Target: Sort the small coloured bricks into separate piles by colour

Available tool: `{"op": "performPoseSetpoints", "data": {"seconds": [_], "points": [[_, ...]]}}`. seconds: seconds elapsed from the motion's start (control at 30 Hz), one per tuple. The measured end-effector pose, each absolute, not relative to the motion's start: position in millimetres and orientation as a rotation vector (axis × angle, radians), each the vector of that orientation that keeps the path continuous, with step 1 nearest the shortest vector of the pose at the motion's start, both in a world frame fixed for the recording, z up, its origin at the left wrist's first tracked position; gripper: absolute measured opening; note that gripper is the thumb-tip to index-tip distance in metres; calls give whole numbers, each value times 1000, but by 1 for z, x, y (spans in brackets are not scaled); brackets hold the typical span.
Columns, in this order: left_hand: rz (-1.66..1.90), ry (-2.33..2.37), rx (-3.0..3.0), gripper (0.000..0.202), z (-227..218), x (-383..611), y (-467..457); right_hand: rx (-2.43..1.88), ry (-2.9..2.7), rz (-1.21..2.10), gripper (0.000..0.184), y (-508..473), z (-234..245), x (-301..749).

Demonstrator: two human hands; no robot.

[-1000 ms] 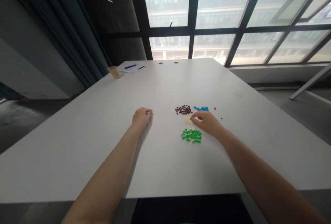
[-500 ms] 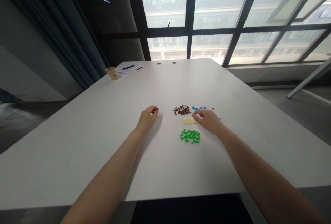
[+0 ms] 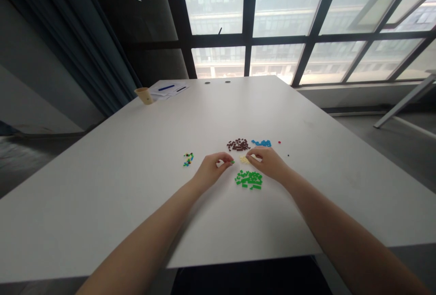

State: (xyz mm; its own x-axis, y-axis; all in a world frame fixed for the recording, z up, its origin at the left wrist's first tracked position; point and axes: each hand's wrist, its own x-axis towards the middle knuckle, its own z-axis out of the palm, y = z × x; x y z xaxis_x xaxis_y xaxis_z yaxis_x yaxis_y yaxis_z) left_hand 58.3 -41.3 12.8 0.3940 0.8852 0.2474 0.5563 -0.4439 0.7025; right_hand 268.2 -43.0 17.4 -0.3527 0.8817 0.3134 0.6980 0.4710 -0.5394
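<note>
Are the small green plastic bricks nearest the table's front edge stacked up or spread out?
Spread out: the small green plastic bricks lie in a loose, low patch, with white tabletop showing between some.

Cream pile (image 3: pixel 242 160) — part-hidden, curtain (image 3: pixel 73 36) — cut off

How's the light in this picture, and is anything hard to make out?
Head view: hazy glare washes out the window, the curtain looks dim, and the left arm casts a soft shadow on the table; head view again: the cream pieces merge into a pale patch, too small to tell apart.
</note>
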Motion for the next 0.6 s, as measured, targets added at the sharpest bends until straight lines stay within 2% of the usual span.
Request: {"op": "performPoseSetpoints", "data": {"seconds": [0.23, 0.6], "points": [[894, 1164, 2463, 10, 14, 57, -43, -1140, -2164, 414, 14, -48, 14, 257], [952, 1203, 2563, 14, 18, 59, -47, -1032, -2166, 361, 15, -50, 12, 251]]}}
